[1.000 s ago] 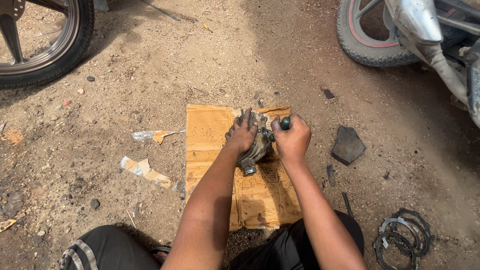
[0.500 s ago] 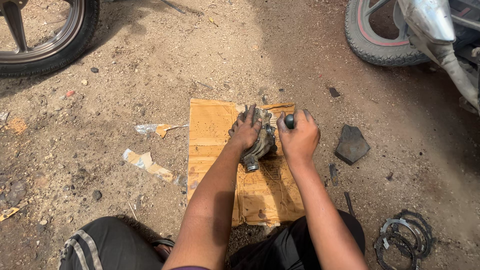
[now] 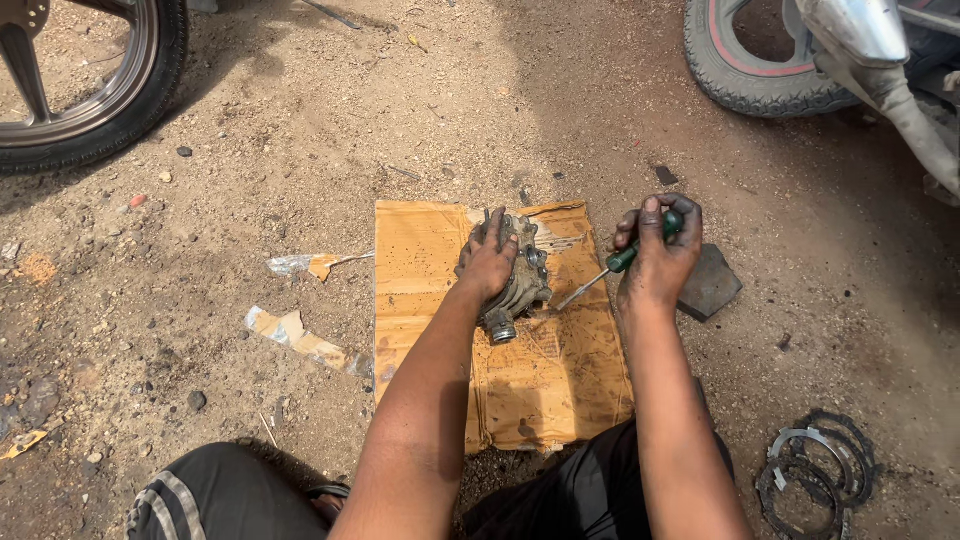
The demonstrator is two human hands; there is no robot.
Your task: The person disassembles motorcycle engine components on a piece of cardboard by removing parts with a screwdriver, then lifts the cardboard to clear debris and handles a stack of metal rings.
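Observation:
A grimy metal engine part [image 3: 523,282] rests on a flattened piece of brown cardboard [image 3: 430,270] on the dirt ground. My left hand [image 3: 487,258] lies over the part's top and grips it. My right hand [image 3: 655,255] is off to the right of the part, closed around the green handle of a screwdriver [image 3: 620,262]. The screwdriver's metal shaft slants down and left, its tip close to the part's right side. Both hands are dark with grease.
A dark flat stone [image 3: 710,283] lies just right of my right hand. Several metal rings [image 3: 815,470] sit at the lower right. Motorcycle wheels stand at the top left [image 3: 90,90] and top right [image 3: 745,60]. Torn paper scraps [image 3: 300,335] lie left of the cardboard.
My right hand has pulled away to the right of the engine part with the screwdriver, whose shaft now shows. My left hand stays on the part.

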